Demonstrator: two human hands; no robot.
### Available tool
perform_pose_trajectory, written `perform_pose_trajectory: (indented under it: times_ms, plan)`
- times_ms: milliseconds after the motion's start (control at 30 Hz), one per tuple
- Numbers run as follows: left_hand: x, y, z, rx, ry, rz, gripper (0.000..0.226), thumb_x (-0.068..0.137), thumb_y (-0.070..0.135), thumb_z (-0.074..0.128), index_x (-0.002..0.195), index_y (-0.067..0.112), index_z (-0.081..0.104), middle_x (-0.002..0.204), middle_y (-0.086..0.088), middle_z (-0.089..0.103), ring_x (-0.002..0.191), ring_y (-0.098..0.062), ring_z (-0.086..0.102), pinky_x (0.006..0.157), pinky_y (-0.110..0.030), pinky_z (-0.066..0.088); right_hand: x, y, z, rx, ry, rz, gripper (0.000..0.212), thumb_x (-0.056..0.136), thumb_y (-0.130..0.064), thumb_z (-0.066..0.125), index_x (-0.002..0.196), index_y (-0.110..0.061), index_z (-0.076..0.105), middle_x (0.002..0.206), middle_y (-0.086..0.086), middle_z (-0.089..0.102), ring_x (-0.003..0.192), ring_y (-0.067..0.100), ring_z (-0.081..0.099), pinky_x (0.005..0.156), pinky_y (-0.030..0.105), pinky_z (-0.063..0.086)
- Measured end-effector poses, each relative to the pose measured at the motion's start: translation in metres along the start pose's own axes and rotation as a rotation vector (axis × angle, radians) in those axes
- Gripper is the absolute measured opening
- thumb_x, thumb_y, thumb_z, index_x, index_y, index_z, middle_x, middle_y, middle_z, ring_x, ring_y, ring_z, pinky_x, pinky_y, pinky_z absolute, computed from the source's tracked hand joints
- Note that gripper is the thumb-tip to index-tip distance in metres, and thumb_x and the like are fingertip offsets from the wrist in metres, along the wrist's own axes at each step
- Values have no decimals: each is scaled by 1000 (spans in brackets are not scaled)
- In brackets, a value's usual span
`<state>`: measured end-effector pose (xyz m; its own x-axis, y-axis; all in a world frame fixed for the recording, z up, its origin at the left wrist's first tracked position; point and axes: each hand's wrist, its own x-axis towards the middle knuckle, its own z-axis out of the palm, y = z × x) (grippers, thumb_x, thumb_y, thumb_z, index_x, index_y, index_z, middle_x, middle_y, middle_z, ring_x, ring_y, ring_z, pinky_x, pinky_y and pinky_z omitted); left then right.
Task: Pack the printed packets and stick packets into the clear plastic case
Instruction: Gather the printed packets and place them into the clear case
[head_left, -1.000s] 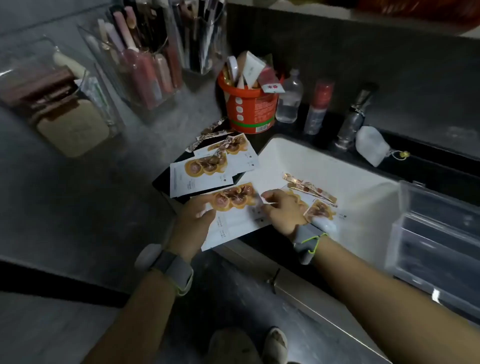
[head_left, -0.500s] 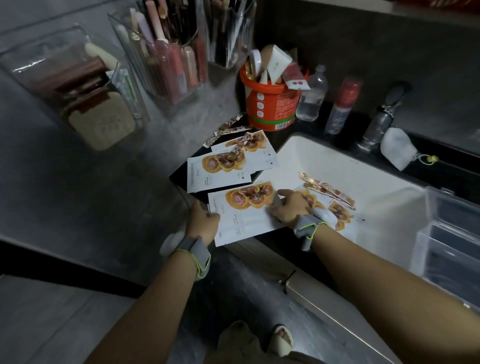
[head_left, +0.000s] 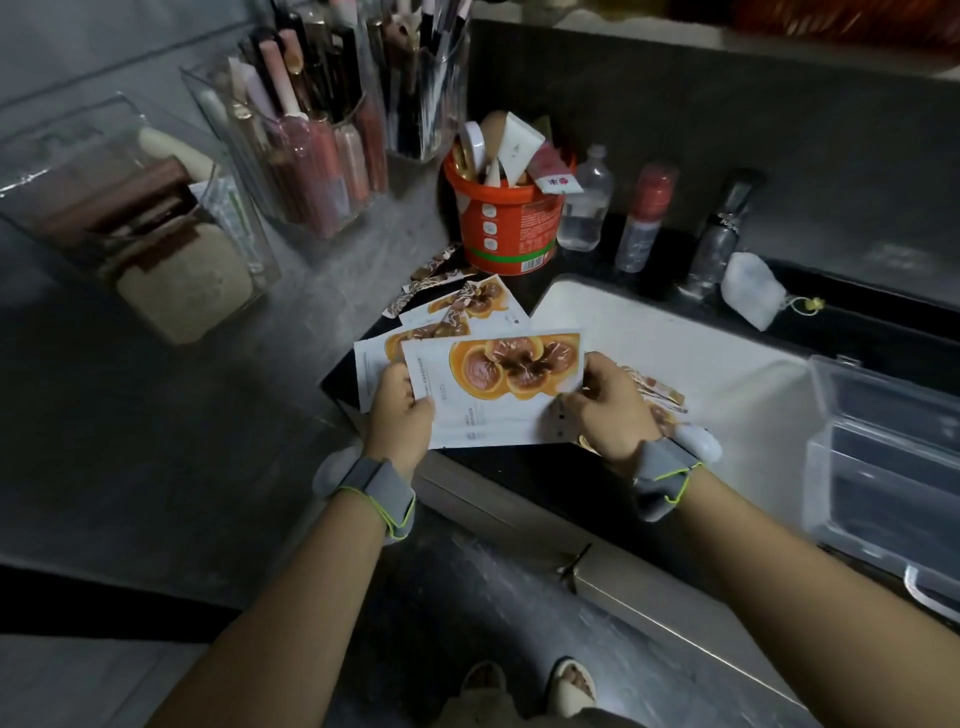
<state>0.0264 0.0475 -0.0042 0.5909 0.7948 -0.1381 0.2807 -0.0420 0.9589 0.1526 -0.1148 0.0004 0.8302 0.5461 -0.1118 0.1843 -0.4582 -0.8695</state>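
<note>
Barely any readable text here

Red sachet (head_left: 557, 183) in the orange tub (head_left: 506, 228) shows two white characters, too blurry; printed packet (head_left: 498, 387) text is illegible.

Dark black countertop (head_left: 597, 483) with a white rectangular sink basin (head_left: 691, 343) set into it; the basin is the landmark. Left of the basin: two white printed packets with orange-brown artwork (head_left: 483, 306) lying overlapped, thin brown patterned stick packets (head_left: 431, 278) just behind them. Behind the basin: orange plastic bucket (head_left: 506, 228) stuffed with sachets, small clear bottle (head_left: 584, 205), red-capped spray bottle (head_left: 644, 223), dark-capped clear bottle (head_left: 722, 234), white mesh pouch (head_left: 753, 291). Right of the basin: open clear plastic case (head_left: 883, 467).
</note>
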Motion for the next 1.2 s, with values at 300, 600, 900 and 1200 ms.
perform_pose_trajectory:
  times_ms: [300,600,900,1200]
  plan:
    - [-2,-31,3,25,-185,3,34,90,-10,37,117,11,43,127,-12,55,122,-29,51,107,-49,41,-30,21,20,-101,40,-39,23,81,4,54,102,-4,48,80,11,51,78,25,47,68,34,35]
    - [4,-18,14,-83,-138,25,36,90,-11,40,99,24,45,113,-6,56,110,-23,55,104,-47,44,-18,21,17,-70,177,-82,17,87,-1,56,85,-9,40,68,-1,44,75,21,45,63,31,31]
    - [17,-2,12,-206,-207,86,54,85,-19,41,124,18,52,116,-3,62,105,-15,60,89,-33,50,-28,1,13,342,313,-173,32,89,2,51,86,-29,47,84,5,56,80,17,55,76,35,48]
    - [8,-25,10,-31,-210,112,39,86,-11,41,99,26,48,99,-7,54,87,-21,53,86,-36,45,-45,18,25,285,218,-65,26,83,-10,52,94,-32,47,94,14,59,89,26,56,84,44,48]
